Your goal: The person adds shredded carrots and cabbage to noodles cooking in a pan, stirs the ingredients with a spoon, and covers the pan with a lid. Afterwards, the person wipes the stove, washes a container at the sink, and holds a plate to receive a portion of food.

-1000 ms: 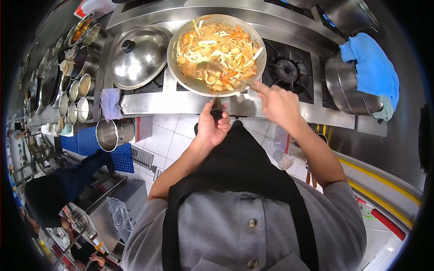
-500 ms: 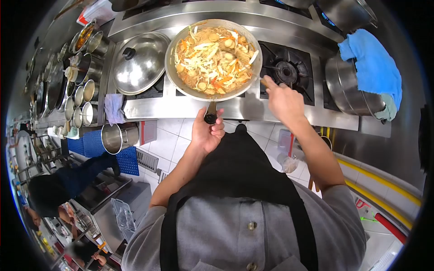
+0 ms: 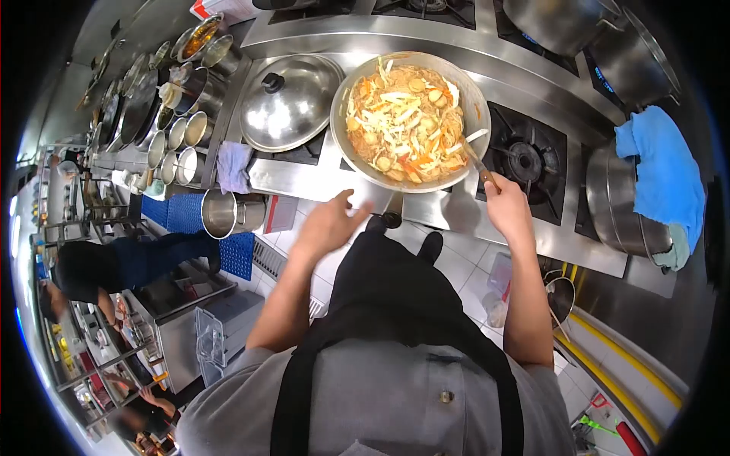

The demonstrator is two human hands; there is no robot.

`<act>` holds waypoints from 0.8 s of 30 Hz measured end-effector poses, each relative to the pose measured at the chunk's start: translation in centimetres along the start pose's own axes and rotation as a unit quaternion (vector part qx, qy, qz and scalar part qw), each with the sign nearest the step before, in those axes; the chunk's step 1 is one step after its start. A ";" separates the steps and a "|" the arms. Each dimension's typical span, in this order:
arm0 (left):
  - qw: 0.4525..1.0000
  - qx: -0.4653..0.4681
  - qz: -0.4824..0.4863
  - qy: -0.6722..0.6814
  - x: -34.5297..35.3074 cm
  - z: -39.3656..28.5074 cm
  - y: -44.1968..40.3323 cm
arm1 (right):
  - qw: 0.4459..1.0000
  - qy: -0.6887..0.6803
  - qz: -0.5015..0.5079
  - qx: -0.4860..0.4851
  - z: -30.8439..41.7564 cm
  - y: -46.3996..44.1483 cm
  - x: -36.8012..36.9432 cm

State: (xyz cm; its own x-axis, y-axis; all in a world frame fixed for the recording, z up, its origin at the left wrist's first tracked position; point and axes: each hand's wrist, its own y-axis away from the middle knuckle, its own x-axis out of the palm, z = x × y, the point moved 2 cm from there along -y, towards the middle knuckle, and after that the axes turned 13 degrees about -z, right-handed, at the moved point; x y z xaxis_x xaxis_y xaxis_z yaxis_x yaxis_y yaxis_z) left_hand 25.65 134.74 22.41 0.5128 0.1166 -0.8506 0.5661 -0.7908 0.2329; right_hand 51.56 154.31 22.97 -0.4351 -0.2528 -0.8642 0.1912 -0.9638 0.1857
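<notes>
A wide pan (image 3: pixel 344 148) on the stove is full of noodles (image 3: pixel 403 114) mixed with cabbage, carrot strips and round slices. Its dark handle (image 3: pixel 392 211) points toward my body. My left hand (image 3: pixel 331 224) is off the handle, a little to its left, with its fingers apart and slightly blurred. At the pan's right rim, my right hand (image 3: pixel 508 204) grips the wooden handle of a spatula (image 3: pixel 479 165), whose tip lies in the noodles. A domed steel lid (image 3: pixel 292 106) with a black knob sits left of the pan.
A bare burner (image 3: pixel 525 161) is right of the pan. Farther right stands a big pot (image 3: pixel 612 201) with a blue cloth (image 3: pixel 663 178) over it. More pots (image 3: pixel 559 23) are at the back. A purple cloth (image 3: pixel 234 166) hangs at the stove's left edge. Two people (image 3: pixel 91 270) are at the left.
My left hand has let go of the pan handle and moved left. The spatula now rests at the pan's right side. The view has shifted, so the stove appears farther right and lower.
</notes>
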 end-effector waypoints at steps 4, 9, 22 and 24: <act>0.991 0.093 -0.084 0.052 -10.8 -3.1 -5.0 | 0.991 -0.110 -0.043 0.064 -2.7 -1.6 2.8; 0.977 0.065 -0.196 -0.054 -10.2 8.1 -24.5 | 0.987 0.017 -0.110 0.120 -1.1 -0.3 3.3; 0.943 0.138 -0.253 -0.168 -12.9 18.1 -35.8 | 0.971 0.137 -0.194 -0.037 -0.4 2.5 5.2; 0.922 0.189 -0.306 -0.147 -16.0 16.6 -33.6 | 0.960 0.145 -0.236 -0.037 1.2 4.7 3.2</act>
State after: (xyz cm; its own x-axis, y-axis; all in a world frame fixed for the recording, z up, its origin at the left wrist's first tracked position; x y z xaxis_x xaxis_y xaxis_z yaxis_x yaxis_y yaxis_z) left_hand -12.28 149.50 20.33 -0.0564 0.4856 -0.8723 0.3982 -0.7903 -0.4657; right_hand 49.95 148.89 21.60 -0.2271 0.2547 -0.9400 0.0990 -0.9541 -0.2825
